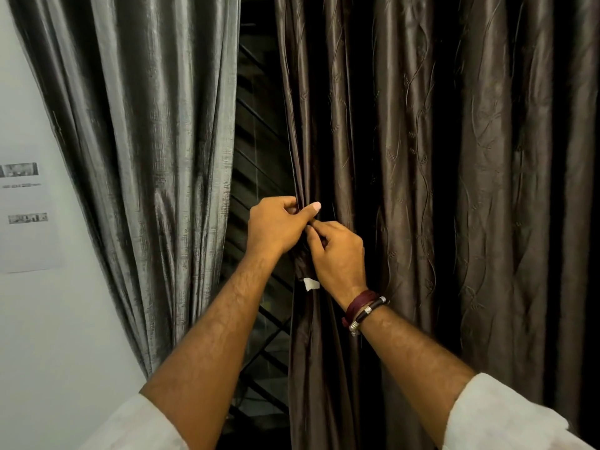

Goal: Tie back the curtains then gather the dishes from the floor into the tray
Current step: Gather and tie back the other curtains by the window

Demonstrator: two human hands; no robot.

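A dark brown patterned curtain [422,157] hangs at the right and a shiny grey curtain [156,141] at the left. Both my hands meet at the brown curtain's inner edge. My left hand [276,225] pinches that edge, thumb stretched to the right. My right hand [337,254] grips the gathered folds just below it, and a small white tag [311,284] shows under its palm. Dishes and tray are out of view.
Between the curtains a dark gap shows a window with black bars [259,177]. A white wall [39,319] at the left carries a printed paper sheet [26,216]. My right wrist wears dark red and black bracelets [363,311].
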